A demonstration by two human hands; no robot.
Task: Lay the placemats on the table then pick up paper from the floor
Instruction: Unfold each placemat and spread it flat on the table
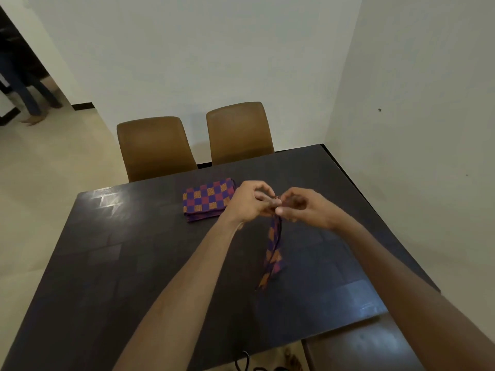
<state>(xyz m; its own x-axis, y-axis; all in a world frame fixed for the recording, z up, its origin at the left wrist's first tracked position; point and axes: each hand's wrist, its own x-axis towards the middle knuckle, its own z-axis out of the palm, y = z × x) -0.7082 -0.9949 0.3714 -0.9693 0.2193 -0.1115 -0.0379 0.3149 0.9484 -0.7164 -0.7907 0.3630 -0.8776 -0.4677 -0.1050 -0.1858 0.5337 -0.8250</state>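
Observation:
A folded stack of checkered placemats (207,200), purple, red and orange, lies on the dark table (128,263) toward its far side. One checkered placemat (273,250) hangs above the table, seen edge-on, its lower end near the tabletop. My left hand (247,203) and my right hand (305,207) meet at its top edge, each pinching the cloth with the fingertips. The hands almost touch, just right of the stack. No paper shows on the floor in this view.
Two brown chairs (155,145) (239,131) stand at the table's far side against the white wall. A dark bench or chair seat (361,346) sits at the near right. The table's right side is close to the wall. A person's legs (29,100) stand at the far left doorway.

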